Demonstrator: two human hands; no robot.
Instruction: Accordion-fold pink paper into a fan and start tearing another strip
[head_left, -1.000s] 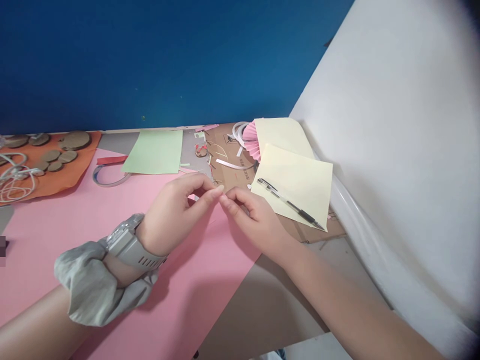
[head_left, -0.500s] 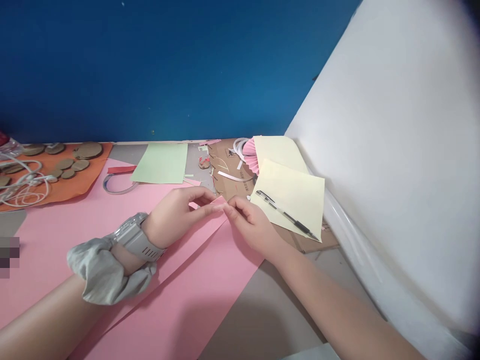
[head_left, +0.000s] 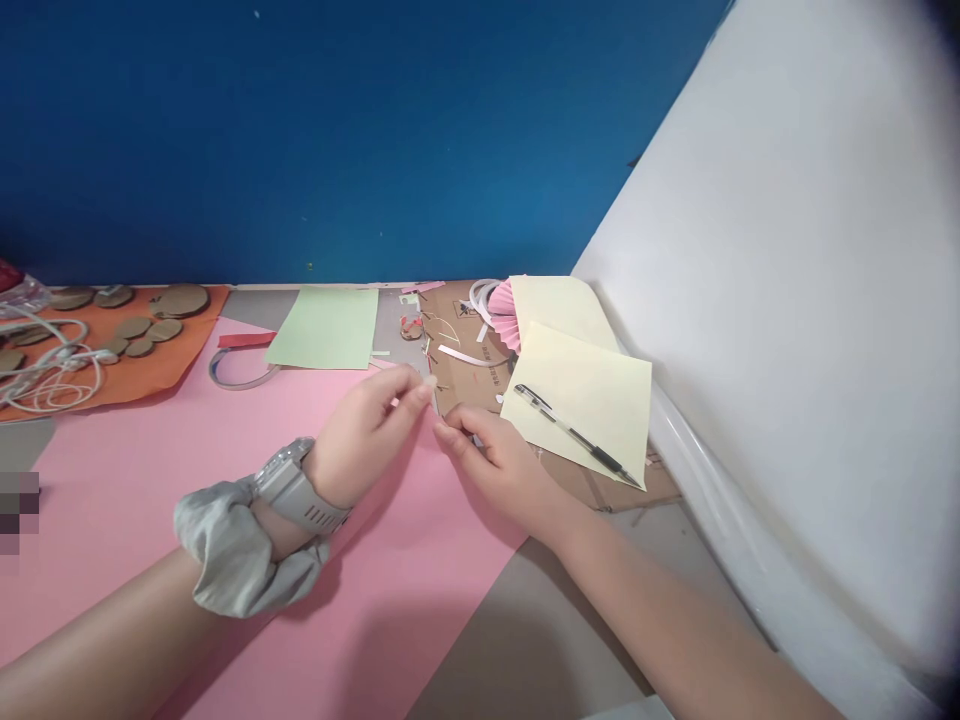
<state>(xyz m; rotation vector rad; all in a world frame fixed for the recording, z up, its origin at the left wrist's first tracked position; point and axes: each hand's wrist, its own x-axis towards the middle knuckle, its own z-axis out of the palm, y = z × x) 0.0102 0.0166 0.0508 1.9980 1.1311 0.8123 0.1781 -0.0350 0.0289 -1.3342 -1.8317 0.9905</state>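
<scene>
A large pink sheet of paper [head_left: 382, 590] lies on the grey table beneath both hands. My left hand [head_left: 375, 425], wearing a grey watch [head_left: 296, 490] and a fabric scrunchie [head_left: 240, 550] on its wrist, is closed in a pinch on pink paper. My right hand [head_left: 499, 460] pinches the same paper just to the right and nearer to me. Between the fingertips only a thin pink edge shows; the rest of the held piece blends with the sheet and is partly hidden behind the left hand.
Right of the hands, a black pen [head_left: 577, 435] rests on pale yellow paper [head_left: 592, 385] over cardboard [head_left: 480, 375]. Behind are a pink pleated paper [head_left: 505, 315], green paper [head_left: 330, 328] and a tape roll [head_left: 244, 370]. Cardboard discs and a white cable [head_left: 52, 375] lie on orange paper [head_left: 180, 360].
The pink paper's face, seen before as a broad band between the hands, has turned nearly edge-on. My left hand has moved slightly right and up; the right hand sits slightly lower.
</scene>
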